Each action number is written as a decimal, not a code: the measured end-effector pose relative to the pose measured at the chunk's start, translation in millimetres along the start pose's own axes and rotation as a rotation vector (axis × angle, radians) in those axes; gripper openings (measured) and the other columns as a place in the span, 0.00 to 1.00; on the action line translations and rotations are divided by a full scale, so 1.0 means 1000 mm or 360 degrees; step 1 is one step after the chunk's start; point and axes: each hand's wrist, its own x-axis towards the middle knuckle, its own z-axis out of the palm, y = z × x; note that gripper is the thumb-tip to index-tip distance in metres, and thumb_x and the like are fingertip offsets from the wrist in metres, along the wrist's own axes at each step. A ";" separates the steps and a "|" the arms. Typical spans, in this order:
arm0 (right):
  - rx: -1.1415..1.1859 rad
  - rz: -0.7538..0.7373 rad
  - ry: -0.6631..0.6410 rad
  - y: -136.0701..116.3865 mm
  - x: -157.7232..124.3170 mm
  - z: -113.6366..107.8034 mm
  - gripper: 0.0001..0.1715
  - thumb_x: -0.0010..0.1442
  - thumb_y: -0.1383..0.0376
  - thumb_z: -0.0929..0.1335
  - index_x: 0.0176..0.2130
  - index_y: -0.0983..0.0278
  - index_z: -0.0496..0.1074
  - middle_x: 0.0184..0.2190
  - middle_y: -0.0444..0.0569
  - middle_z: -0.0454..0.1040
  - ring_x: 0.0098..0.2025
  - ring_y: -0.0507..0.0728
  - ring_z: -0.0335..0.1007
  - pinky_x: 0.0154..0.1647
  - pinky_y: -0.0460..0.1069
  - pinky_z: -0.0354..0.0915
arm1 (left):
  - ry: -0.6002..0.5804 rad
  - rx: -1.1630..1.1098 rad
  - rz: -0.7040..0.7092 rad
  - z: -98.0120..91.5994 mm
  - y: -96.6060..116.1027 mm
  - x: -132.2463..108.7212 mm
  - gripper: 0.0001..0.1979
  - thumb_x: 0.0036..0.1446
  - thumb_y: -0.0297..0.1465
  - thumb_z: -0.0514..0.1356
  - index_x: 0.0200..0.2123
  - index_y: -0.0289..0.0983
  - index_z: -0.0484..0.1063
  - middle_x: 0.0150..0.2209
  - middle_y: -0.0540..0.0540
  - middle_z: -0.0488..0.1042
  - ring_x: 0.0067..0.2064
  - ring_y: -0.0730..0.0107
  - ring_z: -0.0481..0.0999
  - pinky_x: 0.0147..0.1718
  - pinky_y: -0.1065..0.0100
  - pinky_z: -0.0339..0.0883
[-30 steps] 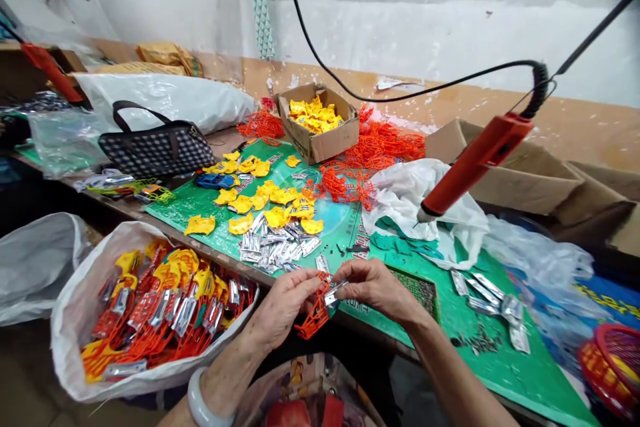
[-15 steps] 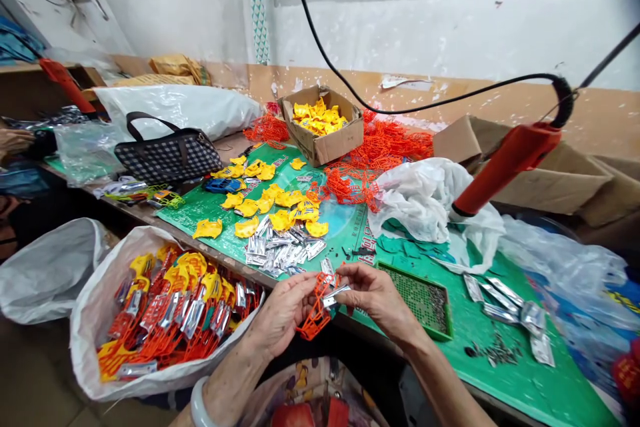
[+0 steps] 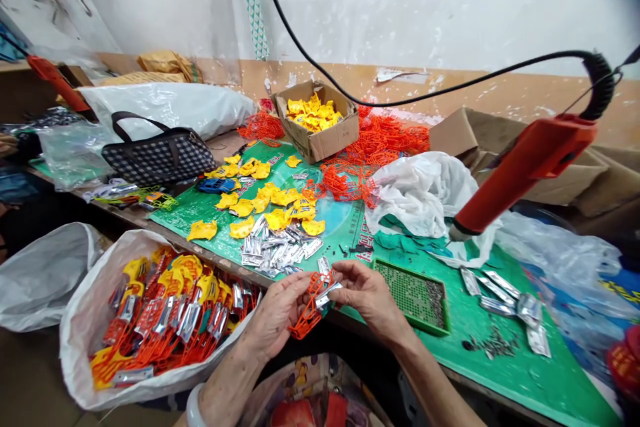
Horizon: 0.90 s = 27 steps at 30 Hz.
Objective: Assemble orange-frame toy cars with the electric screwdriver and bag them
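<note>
In the head view, an orange plastic frame [image 3: 306, 317] is held just above the near edge of the counter [image 3: 505, 373], in front of the body. The left hand [image 3: 277, 317] is closed on the frame's left side, its grip clamped on the thin bars, while the right hand [image 3: 367, 293] is pinched on a small silver strip [image 3: 327, 293] that is pressed against the frame's top. The frame is judged light and springy, an open lattice of slim ribs that could bend or snap if squeezed across the middle; it is best taken at its outer rim, where the bars meet. The silver strip looks thin, shiny and slippery, so a fingertip pinch at its end seems fitting. More such strips [image 3: 277, 250] are piled on the green mat [image 3: 200, 207] just beyond the hands, beside yellow shells [image 3: 273, 203]. A white bag [image 3: 80, 320] of finished pieces sits to the left, a green tray [image 3: 413, 290] of small screws to the right, and an orange screwdriver [image 3: 525, 167] hangs above it.
</note>
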 end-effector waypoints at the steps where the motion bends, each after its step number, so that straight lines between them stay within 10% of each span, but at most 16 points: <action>1: 0.0005 -0.0001 0.0000 0.000 0.000 0.001 0.26 0.35 0.66 0.79 0.37 0.63 0.73 0.26 0.41 0.75 0.24 0.50 0.68 0.25 0.46 0.66 | 0.0018 -0.0009 -0.0001 0.000 0.000 0.000 0.09 0.51 0.31 0.69 0.36 0.33 0.79 0.35 0.44 0.82 0.33 0.70 0.78 0.33 0.72 0.68; 27: 0.0144 0.0035 0.0156 0.007 -0.007 0.005 0.25 0.33 0.63 0.80 0.34 0.65 0.74 0.24 0.42 0.73 0.24 0.51 0.70 0.25 0.48 0.71 | 0.0170 -0.0064 0.0077 0.000 -0.002 0.000 0.12 0.49 0.31 0.69 0.36 0.32 0.77 0.33 0.44 0.82 0.32 0.69 0.79 0.32 0.71 0.71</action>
